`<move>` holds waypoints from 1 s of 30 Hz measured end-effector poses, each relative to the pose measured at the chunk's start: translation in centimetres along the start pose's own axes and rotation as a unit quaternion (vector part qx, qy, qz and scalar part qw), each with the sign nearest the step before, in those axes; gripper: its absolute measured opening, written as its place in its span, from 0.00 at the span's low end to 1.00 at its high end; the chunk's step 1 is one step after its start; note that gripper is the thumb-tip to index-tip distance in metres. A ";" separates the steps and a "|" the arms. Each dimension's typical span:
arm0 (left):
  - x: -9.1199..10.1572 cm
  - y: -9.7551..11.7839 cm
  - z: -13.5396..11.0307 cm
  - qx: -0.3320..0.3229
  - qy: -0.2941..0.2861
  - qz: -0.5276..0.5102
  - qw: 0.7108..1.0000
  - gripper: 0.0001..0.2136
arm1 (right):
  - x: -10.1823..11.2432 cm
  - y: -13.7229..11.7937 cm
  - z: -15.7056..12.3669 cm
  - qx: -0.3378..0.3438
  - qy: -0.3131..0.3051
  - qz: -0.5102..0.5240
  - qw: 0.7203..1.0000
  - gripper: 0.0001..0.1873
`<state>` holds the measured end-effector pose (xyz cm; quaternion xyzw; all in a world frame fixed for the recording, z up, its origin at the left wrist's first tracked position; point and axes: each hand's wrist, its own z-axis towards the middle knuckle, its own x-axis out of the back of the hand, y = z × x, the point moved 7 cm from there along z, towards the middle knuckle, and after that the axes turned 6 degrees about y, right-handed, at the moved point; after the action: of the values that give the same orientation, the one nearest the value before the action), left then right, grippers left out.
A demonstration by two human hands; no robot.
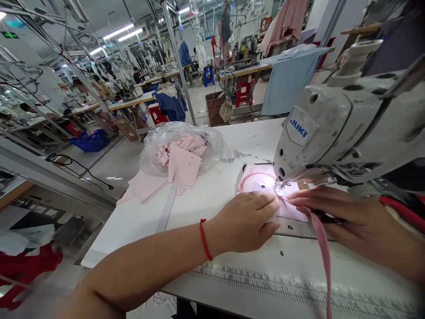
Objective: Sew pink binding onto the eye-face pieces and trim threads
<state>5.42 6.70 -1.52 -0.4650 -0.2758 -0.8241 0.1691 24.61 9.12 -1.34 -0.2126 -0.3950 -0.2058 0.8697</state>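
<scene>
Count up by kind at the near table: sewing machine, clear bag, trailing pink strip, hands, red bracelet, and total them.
Sewing machine: 1
Clear plastic bag: 1
Pink strip: 1
Hands (left hand, right hand): 2
Red bracelet: 1
Total: 6

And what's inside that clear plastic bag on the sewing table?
The clear plastic bag holds a loose heap of pink fabric pieces, some reaching out past its near edge. Whatever lies beneath the top pieces is covered.

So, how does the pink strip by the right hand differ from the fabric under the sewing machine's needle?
The pink strip is long and narrow; the fabric is broader. The strip curves down to the picture's bottom edge; the fabric lies flat in bright light. Both look pinkish.
</scene>
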 end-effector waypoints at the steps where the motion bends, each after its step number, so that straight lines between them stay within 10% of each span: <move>1: 0.1 0.0 0.0 -0.001 0.003 0.001 1.000 0.20 | 0.1 -0.3 0.2 0.003 -0.002 0.028 1.000 0.24; 11: 1.6 0.5 0.2 -0.025 0.051 -0.003 0.998 0.17 | -1.0 -1.9 0.1 0.048 -0.092 0.024 0.994 0.30; 30: 1.3 0.6 0.3 -0.003 -0.001 -0.025 1.000 0.19 | -1.0 -2.4 0.2 0.047 -0.013 0.000 0.999 0.31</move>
<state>5.22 6.41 -0.09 -0.4591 -0.2846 -0.8286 0.1471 22.66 7.46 -1.50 -0.1740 -0.4151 -0.1846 0.8737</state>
